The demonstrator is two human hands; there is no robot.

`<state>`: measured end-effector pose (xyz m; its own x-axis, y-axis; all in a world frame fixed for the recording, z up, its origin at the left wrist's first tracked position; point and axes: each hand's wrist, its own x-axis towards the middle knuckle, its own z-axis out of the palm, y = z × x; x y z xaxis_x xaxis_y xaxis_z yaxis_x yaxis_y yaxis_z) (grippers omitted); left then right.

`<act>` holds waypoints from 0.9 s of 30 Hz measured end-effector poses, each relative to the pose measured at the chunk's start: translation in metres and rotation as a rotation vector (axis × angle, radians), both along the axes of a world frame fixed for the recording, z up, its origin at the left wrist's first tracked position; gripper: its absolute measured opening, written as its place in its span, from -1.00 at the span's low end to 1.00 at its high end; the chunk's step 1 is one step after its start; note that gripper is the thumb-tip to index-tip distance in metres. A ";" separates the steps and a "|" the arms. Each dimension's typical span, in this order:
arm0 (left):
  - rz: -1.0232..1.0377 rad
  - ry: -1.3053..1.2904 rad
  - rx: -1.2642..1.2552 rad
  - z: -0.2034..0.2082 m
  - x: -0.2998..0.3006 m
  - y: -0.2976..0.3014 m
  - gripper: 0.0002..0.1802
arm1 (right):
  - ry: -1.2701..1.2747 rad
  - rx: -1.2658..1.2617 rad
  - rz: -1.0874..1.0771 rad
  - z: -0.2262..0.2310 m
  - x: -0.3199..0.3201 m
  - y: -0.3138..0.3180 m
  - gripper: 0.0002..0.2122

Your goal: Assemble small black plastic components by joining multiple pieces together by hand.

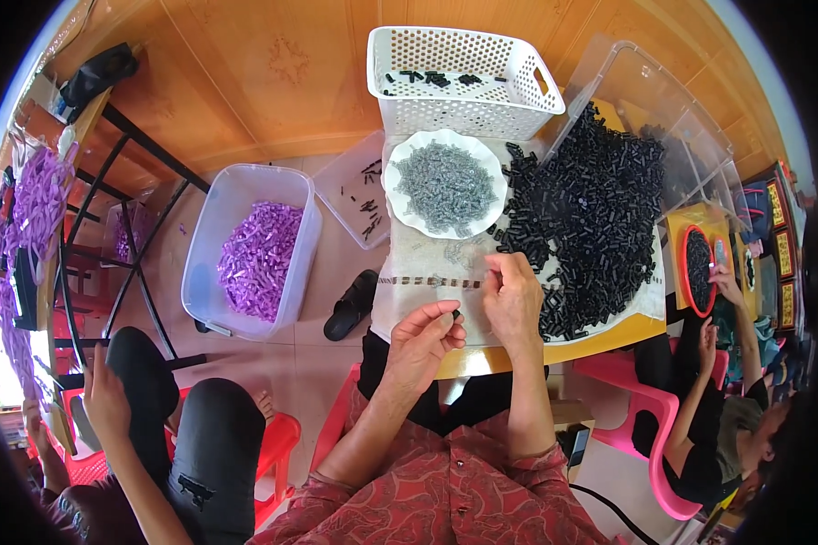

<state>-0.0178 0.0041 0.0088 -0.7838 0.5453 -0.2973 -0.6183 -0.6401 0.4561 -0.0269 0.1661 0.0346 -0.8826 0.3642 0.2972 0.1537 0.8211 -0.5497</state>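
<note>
My left hand [418,350] is closed, with a small black tube-like piece [455,314] pinched between thumb and fingertips above the table's near edge. Close by on its right, my right hand [514,295] has its thumb and fingers pressed together; whatever they hold is too small or hidden to make out. Under both hands lies a pale cloth [409,309] with a few loose clear pieces [454,259]. Beyond them, a white scalloped plate [392,193] carries a heap of small clear pieces [447,186]. A large pile of short black pieces [600,218] spreads to the right of my right hand.
A white perforated basket [463,120] with some black pieces stands behind the plate. The black pile spills from a tilted clear bin [691,109]. Left on the floor are a tub [304,259] of purple pieces, a lid [341,204] and a black slipper [350,309]. People sit on both sides.
</note>
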 end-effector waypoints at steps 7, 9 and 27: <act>0.026 0.038 -0.021 -0.001 0.003 0.001 -0.77 | 0.034 0.026 0.024 0.000 -0.007 -0.004 -0.92; 0.021 0.036 -0.025 -0.002 0.004 0.002 -0.77 | 0.021 0.027 0.040 0.003 -0.009 -0.007 -0.93; 0.040 0.035 0.048 0.004 0.004 0.000 -0.77 | 0.223 -0.366 0.019 -0.008 0.019 -0.011 -0.90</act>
<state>-0.0140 0.0042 0.0126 -0.8147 0.5263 -0.2434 -0.5759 -0.6855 0.4455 -0.0076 0.1551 0.0270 -0.8189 0.4657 0.3355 -0.0146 0.5675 -0.8233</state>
